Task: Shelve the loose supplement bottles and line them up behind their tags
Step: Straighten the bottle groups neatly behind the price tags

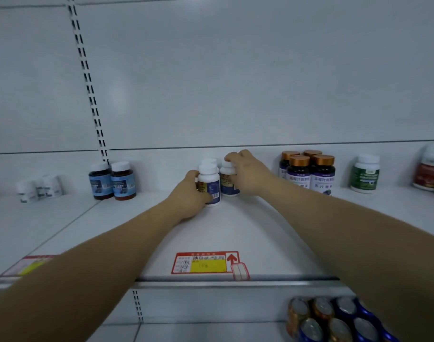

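White shelf (223,230): front bottle (210,185) upright in left grip (188,196), neighbour bottle (228,187) upright in right grip (248,174).

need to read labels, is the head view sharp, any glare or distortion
Head view: even, dim light, no harsh glare; wide-angle bend tilts the slotted upright; white jars at far left are smeared; price tag handwriting and labels on the white-capped bottles are too soft to read.

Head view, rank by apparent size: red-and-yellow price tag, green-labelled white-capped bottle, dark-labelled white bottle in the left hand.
1. Red-and-yellow price tag, though nearest the camera.
2. Green-labelled white-capped bottle.
3. Dark-labelled white bottle in the left hand, partly covered; close to second.
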`<control>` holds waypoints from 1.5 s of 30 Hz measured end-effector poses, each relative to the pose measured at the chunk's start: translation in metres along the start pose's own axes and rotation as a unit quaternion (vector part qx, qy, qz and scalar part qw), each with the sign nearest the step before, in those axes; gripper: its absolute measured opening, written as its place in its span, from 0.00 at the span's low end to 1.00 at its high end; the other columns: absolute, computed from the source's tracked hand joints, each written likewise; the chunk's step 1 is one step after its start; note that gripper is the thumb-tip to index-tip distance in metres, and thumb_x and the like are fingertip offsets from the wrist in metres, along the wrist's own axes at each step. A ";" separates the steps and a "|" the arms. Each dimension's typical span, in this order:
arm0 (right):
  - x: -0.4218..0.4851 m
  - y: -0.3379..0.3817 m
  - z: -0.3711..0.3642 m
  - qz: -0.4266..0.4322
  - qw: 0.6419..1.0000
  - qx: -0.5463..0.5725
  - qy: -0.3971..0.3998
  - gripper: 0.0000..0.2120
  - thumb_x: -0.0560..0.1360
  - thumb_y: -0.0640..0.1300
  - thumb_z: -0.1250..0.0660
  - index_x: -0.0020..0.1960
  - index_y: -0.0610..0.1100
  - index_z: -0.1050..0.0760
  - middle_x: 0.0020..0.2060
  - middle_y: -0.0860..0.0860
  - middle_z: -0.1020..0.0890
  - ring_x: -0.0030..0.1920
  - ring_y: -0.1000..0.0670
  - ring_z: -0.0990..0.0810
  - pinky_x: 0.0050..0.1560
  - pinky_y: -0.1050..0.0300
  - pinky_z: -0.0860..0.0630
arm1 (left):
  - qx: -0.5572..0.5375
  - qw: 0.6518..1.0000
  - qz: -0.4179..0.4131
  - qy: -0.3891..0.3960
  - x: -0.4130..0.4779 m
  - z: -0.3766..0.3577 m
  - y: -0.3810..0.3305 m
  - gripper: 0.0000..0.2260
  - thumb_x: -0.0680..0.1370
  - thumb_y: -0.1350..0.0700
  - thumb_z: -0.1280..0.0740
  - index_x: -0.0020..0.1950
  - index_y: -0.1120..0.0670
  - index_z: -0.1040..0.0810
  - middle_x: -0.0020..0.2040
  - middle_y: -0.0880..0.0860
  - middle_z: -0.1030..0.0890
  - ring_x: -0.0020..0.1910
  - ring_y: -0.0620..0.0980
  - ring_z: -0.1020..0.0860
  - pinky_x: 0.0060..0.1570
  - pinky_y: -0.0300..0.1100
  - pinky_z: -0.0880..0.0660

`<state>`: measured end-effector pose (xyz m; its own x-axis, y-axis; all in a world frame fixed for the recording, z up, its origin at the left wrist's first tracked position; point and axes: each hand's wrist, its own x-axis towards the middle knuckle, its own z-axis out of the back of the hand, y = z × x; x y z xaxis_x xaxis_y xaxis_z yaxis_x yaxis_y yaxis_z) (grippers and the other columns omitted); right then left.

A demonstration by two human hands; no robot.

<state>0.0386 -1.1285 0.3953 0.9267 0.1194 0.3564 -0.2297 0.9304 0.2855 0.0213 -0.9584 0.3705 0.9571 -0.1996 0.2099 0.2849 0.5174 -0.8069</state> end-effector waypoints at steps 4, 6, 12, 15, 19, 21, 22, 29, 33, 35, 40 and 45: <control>0.005 -0.007 0.000 0.013 1.000 0.006 -0.005 0.22 0.77 0.39 0.39 0.69 0.47 0.35 0.60 0.44 0.32 0.55 0.42 0.26 0.50 0.59 0.32 | 0.009 1.000 -0.006 -0.015 0.004 -0.004 0.005 0.23 0.74 0.58 0.30 0.64 0.55 0.38 0.52 0.53 0.25 0.50 0.53 0.24 0.50 0.44 0.27; 0.006 -0.010 0.001 0.014 1.000 0.021 -0.001 0.22 0.77 0.39 0.39 0.70 0.47 0.35 0.59 0.44 0.32 0.56 0.43 0.27 0.51 0.60 0.33 | 0.012 1.000 -0.014 -0.014 0.006 -0.003 0.008 0.24 0.74 0.57 0.30 0.65 0.54 0.39 0.53 0.52 0.25 0.51 0.52 0.23 0.50 0.43 0.28; 0.009 -0.014 0.004 0.028 0.999 0.033 -0.005 0.21 0.76 0.42 0.36 0.68 0.46 0.33 0.58 0.42 0.26 0.56 0.45 0.27 0.49 0.60 0.36 | 0.019 0.999 -0.040 -0.007 0.006 -0.002 0.012 0.30 0.70 0.58 0.27 0.69 0.51 0.36 0.55 0.50 0.24 0.52 0.51 0.23 0.53 0.42 0.27; 0.009 -0.016 0.004 0.026 0.998 0.060 -0.012 0.19 0.76 0.45 0.34 0.66 0.47 0.31 0.54 0.47 0.25 0.50 0.49 0.28 0.48 0.60 0.34 | 0.014 0.999 -0.044 -0.009 0.006 -0.002 0.013 0.30 0.70 0.56 0.26 0.67 0.50 0.36 0.54 0.48 0.24 0.52 0.49 0.23 0.53 0.41 0.27; 0.010 -0.019 0.000 0.026 0.996 0.081 -0.038 0.17 0.75 0.43 0.32 0.63 0.48 0.28 0.53 0.46 0.28 0.48 0.48 0.28 0.51 0.58 0.31 | 0.012 0.999 -0.033 -0.007 0.007 -0.001 0.013 0.29 0.71 0.58 0.28 0.68 0.50 0.36 0.54 0.49 0.23 0.51 0.50 0.22 0.50 0.40 0.28; 0.011 -0.021 -0.001 0.025 0.995 0.085 -0.042 0.17 0.75 0.41 0.33 0.63 0.48 0.28 0.53 0.45 0.29 0.48 0.47 0.28 0.50 0.56 0.30 | 0.014 0.999 -0.035 -0.010 0.008 -0.001 0.015 0.28 0.71 0.58 0.28 0.67 0.51 0.36 0.55 0.50 0.22 0.51 0.51 0.22 0.51 0.41 0.27; 0.011 -0.021 -0.002 0.026 0.995 0.082 -0.040 0.17 0.75 0.40 0.34 0.63 0.48 0.29 0.54 0.45 0.28 0.48 0.48 0.29 0.49 0.57 0.31 | 0.017 0.999 -0.037 -0.010 0.008 -0.001 0.015 0.28 0.71 0.58 0.27 0.67 0.51 0.36 0.54 0.50 0.22 0.51 0.51 0.22 0.51 0.41 0.27; 0.008 -0.020 -0.004 0.041 0.996 0.072 -0.033 0.19 0.76 0.42 0.35 0.66 0.46 0.32 0.56 0.46 0.29 0.50 0.48 0.29 0.49 0.60 0.35 | 0.027 0.998 -0.062 0.002 0.010 -0.004 0.018 0.30 0.72 0.55 0.27 0.68 0.51 0.38 0.56 0.48 0.25 0.54 0.49 0.24 0.53 0.40 0.29; 0.008 -0.020 -0.006 0.038 0.998 0.049 -0.030 0.22 0.77 0.43 0.35 0.70 0.46 0.35 0.59 0.44 0.29 0.57 0.44 0.28 0.52 0.60 0.35 | 0.042 0.996 -0.073 0.000 0.010 -0.006 0.019 0.32 0.72 0.54 0.27 0.71 0.50 0.40 0.55 0.47 0.25 0.54 0.50 0.23 0.52 0.39 0.30; 0.008 -0.020 -0.006 0.037 0.998 0.044 -0.026 0.23 0.77 0.43 0.36 0.71 0.46 0.35 0.60 0.44 0.29 0.59 0.44 0.28 0.53 0.60 0.35 | 0.042 0.996 -0.074 0.005 0.010 -0.006 0.019 0.33 0.72 0.54 0.28 0.72 0.49 0.41 0.56 0.46 0.25 0.54 0.49 0.23 0.54 0.39 0.30; 0.006 -0.019 -0.005 0.049 0.998 0.017 -0.025 0.22 0.78 0.44 0.37 0.70 0.46 0.36 0.61 0.44 0.31 0.57 0.44 0.27 0.55 0.57 0.32 | 0.028 0.998 -0.061 0.019 0.011 -0.006 0.021 0.33 0.73 0.55 0.28 0.73 0.48 0.41 0.61 0.47 0.25 0.58 0.48 0.25 0.59 0.41 0.29; 0.005 -0.015 0.000 0.048 0.999 -0.003 -0.013 0.22 0.78 0.46 0.37 0.71 0.45 0.36 0.63 0.44 0.32 0.60 0.43 0.29 0.59 0.54 0.32 | 0.031 0.998 -0.048 0.020 0.009 -0.006 0.018 0.34 0.73 0.55 0.28 0.74 0.48 0.43 0.62 0.48 0.26 0.58 0.48 0.24 0.59 0.41 0.29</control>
<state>0.0462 -1.1422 0.3928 0.8929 0.1987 0.4041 -0.3146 0.9173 0.2440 0.0350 -0.9557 0.3543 0.9228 -0.2834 0.2610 0.3789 0.5447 -0.7482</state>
